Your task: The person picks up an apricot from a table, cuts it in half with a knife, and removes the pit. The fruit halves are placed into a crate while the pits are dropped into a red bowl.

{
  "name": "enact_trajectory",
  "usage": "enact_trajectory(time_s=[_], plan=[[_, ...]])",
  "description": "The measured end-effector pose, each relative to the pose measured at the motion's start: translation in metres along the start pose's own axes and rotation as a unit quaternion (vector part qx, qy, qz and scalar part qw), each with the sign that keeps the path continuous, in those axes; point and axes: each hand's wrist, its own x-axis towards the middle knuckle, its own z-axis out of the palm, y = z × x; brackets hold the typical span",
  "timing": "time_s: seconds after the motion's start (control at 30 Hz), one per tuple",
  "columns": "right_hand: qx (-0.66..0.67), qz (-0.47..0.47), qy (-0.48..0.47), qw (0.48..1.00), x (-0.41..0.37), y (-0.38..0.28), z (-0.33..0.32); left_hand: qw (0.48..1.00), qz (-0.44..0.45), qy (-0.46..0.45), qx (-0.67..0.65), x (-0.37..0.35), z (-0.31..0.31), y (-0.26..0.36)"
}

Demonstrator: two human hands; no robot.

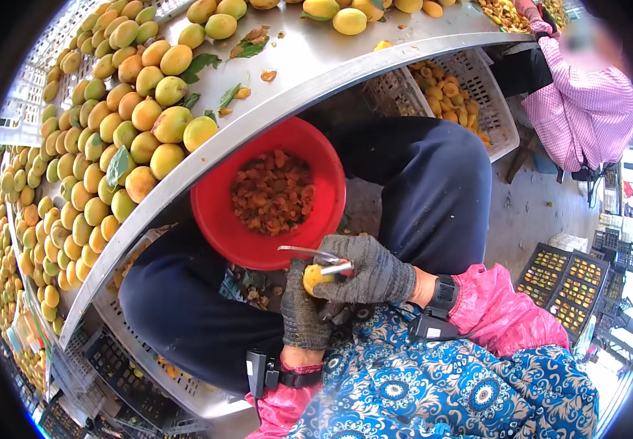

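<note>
Both my hands wear grey knit gloves and meet above my lap. My left hand (303,316) grips a small yellow fruit (313,279). My right hand (369,274) is closed around a small metal cutting tool (310,253) whose curved blade sits at the fruit. Just beyond the hands, a red bowl (214,212) rests between my knees, holding several orange-brown fruit pits and scraps.
A curved steel table (316,62) carries heaps of yellow-green fruit (122,128) and loose leaves. White plastic crates (496,124) of cut fruit stand below it. Another person in a pink checked top (587,110) sits at the upper right. Dark trays of fruit (569,282) lie on the floor.
</note>
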Motion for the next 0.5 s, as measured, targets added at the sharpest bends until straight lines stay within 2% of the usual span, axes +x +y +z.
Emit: enact_trajectory(time_s=[0.03,0.07,0.13,0.17,0.2,0.27,0.3,0.33,0.37,0.4,0.43,0.47,0.5], plan=[[0.003,0.018,-0.006,1.000,-0.001,0.002,-0.001,0.997,-0.020,-0.072,0.021,0.002,-0.010,0.005],[0.002,0.017,-0.008,1.000,-0.001,0.004,-0.001,0.997,-0.018,-0.073,0.019,0.000,-0.005,0.005],[0.002,0.029,0.043,0.999,0.000,0.006,-0.001,0.999,-0.011,-0.016,-0.049,-0.003,0.010,0.007],[-0.088,-0.002,0.011,0.996,0.002,-0.001,-0.006,0.999,-0.015,-0.033,-0.038,-0.001,0.007,0.009],[-0.091,-0.002,0.010,0.996,0.001,-0.002,-0.005,0.998,-0.015,-0.036,-0.040,-0.001,0.005,0.008],[-0.218,-0.030,0.001,0.975,-0.002,-0.001,-0.002,0.999,0.031,-0.006,-0.007,-0.001,0.005,0.006],[-0.220,-0.030,0.001,0.975,-0.002,-0.004,-0.002,0.999,0.031,-0.006,-0.008,-0.002,0.001,0.005],[-0.225,-0.008,-0.027,0.974,-0.002,-0.008,-0.003,0.913,0.253,0.004,0.319,-0.004,-0.007,0.003],[-0.230,0.013,-0.054,0.972,-0.002,-0.011,-0.002,0.677,0.434,0.015,0.594,-0.008,-0.008,0.003],[-0.231,0.012,-0.054,0.971,-0.003,-0.009,-0.001,0.677,0.436,0.015,0.593,-0.009,-0.007,0.003],[-0.217,-0.005,-0.049,0.975,-0.004,-0.006,-0.001,0.830,0.350,-0.003,0.435,-0.009,-0.004,0.003],[-0.202,-0.023,-0.044,0.978,-0.004,-0.005,0.000,0.936,0.246,-0.021,0.252,-0.009,0.001,0.005],[-0.203,-0.025,-0.045,0.978,-0.005,-0.005,0.001,0.935,0.248,-0.022,0.252,-0.009,0.003,0.008]])
